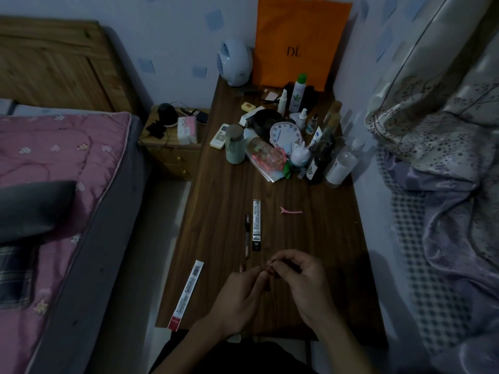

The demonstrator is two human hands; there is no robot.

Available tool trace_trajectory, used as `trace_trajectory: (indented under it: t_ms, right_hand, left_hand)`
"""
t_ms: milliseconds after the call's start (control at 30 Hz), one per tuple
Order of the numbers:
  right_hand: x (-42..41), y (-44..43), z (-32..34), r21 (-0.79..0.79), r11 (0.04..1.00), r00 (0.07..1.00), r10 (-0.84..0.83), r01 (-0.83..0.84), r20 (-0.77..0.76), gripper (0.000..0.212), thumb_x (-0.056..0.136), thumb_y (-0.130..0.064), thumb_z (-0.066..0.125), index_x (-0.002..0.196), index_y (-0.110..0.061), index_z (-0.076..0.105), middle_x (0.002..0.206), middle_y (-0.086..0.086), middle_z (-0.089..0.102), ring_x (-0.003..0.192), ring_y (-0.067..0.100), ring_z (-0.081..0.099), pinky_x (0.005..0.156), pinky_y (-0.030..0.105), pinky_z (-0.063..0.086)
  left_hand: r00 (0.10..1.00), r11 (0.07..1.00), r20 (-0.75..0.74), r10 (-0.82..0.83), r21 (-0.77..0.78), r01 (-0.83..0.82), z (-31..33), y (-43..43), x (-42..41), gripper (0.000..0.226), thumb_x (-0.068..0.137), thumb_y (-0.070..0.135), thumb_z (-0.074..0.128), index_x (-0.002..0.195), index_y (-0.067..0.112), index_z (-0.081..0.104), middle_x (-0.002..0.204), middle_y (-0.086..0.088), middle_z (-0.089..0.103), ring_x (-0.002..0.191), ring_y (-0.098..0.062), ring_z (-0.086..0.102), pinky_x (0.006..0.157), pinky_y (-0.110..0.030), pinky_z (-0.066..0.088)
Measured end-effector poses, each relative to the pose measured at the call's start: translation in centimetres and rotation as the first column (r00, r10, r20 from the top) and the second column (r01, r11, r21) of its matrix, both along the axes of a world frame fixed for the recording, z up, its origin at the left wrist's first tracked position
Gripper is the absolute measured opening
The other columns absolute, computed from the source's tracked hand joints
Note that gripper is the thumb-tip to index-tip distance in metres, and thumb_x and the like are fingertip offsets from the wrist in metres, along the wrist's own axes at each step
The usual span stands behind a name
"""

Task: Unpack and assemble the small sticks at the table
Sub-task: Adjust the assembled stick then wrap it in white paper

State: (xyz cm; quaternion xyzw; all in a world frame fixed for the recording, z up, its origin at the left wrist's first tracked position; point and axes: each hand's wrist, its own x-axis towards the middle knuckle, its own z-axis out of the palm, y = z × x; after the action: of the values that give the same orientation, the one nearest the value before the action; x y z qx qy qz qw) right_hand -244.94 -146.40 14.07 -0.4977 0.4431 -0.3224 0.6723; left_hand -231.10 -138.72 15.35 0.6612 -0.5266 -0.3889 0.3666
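Over the near part of the dark wooden table (221, 184), my left hand (237, 300) and my right hand (302, 282) meet. Together their fingertips pinch a thin small stick (270, 268) with a pale tip; most of it is hidden by my fingers. A dark pen (247, 236) lies on the table just beyond my hands. Beside it on the right is a long black and white package (256, 225). A white package with a red end (186, 294) lies at the near left edge.
A pink hair clip (291, 211) lies to the right of the packages. Bottles, a small clock (285, 134), a cup and an orange bag (297, 41) crowd the far end. A bed stands on the left, piled bedding on the right.
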Motion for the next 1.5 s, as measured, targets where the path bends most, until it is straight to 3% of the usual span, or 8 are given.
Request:
trace_trajectory:
  t_ms: [167, 367, 600, 733, 900, 1233, 1367, 1500]
  right_hand:
    - [0.2, -0.2, -0.1, -0.05, 0.998, 0.998, 0.024, -0.027, -0.055, 0.022, 0.084, -0.003, 0.072, 0.083, -0.024, 0.079, 0.084, 0.005, 0.078, 0.081, 0.015, 0.074, 0.072, 0.024, 0.058]
    - [0.6, 0.0, 0.0, -0.125, 0.986, 0.983, 0.089, -0.109, -0.16, 0.023, 0.087, -0.013, 0.07, 0.087, -0.035, 0.077, 0.089, -0.004, 0.077, 0.087, 0.011, 0.073, 0.073, 0.02, 0.058]
    - [1.7, 0.1, 0.1, -0.111, 0.993, 0.989, 0.032, -0.048, -0.145, 0.025, 0.085, -0.009, 0.07, 0.085, -0.034, 0.074, 0.088, -0.002, 0.076, 0.084, 0.01, 0.072, 0.069, 0.019, 0.055]
    - [1.7, -0.5, 0.3, -0.076, 0.996, 0.986, -0.056, 0.044, -0.16, 0.027, 0.088, -0.01, 0.07, 0.087, -0.037, 0.073, 0.091, -0.008, 0.075, 0.084, 0.007, 0.072, 0.066, 0.02, 0.056]
    - [2.0, -0.3, 0.2, -0.031, 0.997, 0.987, -0.069, 0.065, -0.144, 0.027, 0.088, -0.007, 0.07, 0.086, -0.033, 0.074, 0.09, -0.005, 0.075, 0.081, 0.008, 0.071, 0.066, 0.019, 0.056]
    - [3.3, -0.6, -0.5, 0.264, 0.964, 1.0, -0.015, 0.018, -0.014, 0.022, 0.09, -0.006, 0.066, 0.085, -0.023, 0.08, 0.084, -0.001, 0.076, 0.085, 0.016, 0.069, 0.078, 0.033, 0.054]
    - [3.3, -1.4, -0.5, 0.285, 0.958, 0.999, -0.033, 0.03, 0.006, 0.024, 0.097, -0.013, 0.056, 0.087, -0.024, 0.074, 0.089, 0.005, 0.076, 0.084, 0.02, 0.072, 0.075, 0.035, 0.055]
    - [3.3, -2.3, -0.8, 0.274, 0.95, 0.988, -0.155, 0.152, -0.011, 0.024, 0.101, -0.014, 0.05, 0.093, -0.022, 0.071, 0.087, 0.004, 0.071, 0.082, 0.02, 0.068, 0.074, 0.036, 0.055]
  left_hand:
    - [1.0, 0.998, -0.013, 0.005, 0.055, -0.004, -0.2, -0.1, 0.2, 0.034, 0.099, 0.034, 0.041, 0.072, 0.025, 0.059, 0.064, 0.023, 0.061, 0.062, 0.007, 0.056, 0.068, -0.02, 0.036]
    - [0.992, 0.994, -0.114, 0.061, 0.099, -0.05, -0.8, 0.1, 0.5, 0.035, 0.1, 0.026, 0.044, 0.072, 0.019, 0.063, 0.067, 0.008, 0.062, 0.065, 0.001, 0.057, 0.068, -0.024, 0.042]
    - [0.992, 0.994, -0.107, 0.063, 0.092, -0.053, -0.5, -0.4, 0.8, 0.031, 0.101, 0.024, 0.046, 0.081, 0.012, 0.067, 0.054, 0.02, 0.058, 0.051, 0.008, 0.049, 0.053, -0.011, 0.033]
    - [0.994, 0.994, -0.097, 0.054, 0.103, -0.044, -0.6, 0.3, 1.3, 0.034, 0.101, 0.027, 0.045, 0.076, 0.02, 0.066, 0.06, 0.018, 0.062, 0.057, 0.005, 0.054, 0.056, -0.012, 0.037]
    - [0.988, 0.989, -0.117, 0.098, 0.12, -0.084, -1.7, 1.1, 1.8, 0.037, 0.101, 0.029, 0.042, 0.084, 0.005, 0.065, 0.079, -0.009, 0.069, 0.075, -0.022, 0.065, 0.072, -0.038, 0.05]
    - [0.971, 0.983, -0.189, 0.148, 0.132, -0.124, -4.2, 0.9, 1.9, 0.034, 0.097, 0.043, 0.043, 0.079, 0.021, 0.063, 0.065, 0.013, 0.062, 0.06, 0.003, 0.053, 0.058, -0.019, 0.042]
    - [0.98, 0.979, -0.147, 0.136, 0.17, -0.111, -5.5, 1.5, 3.1, 0.036, 0.095, 0.053, 0.043, 0.078, 0.03, 0.064, 0.071, 0.013, 0.066, 0.064, 0.004, 0.058, 0.059, -0.013, 0.043]
    - [0.971, 0.927, 0.07, 0.227, 0.289, -0.238, -8.1, 2.8, 5.7, 0.035, 0.093, 0.051, 0.048, 0.073, 0.026, 0.062, 0.07, 0.004, 0.066, 0.068, -0.001, 0.062, 0.065, -0.025, 0.048]
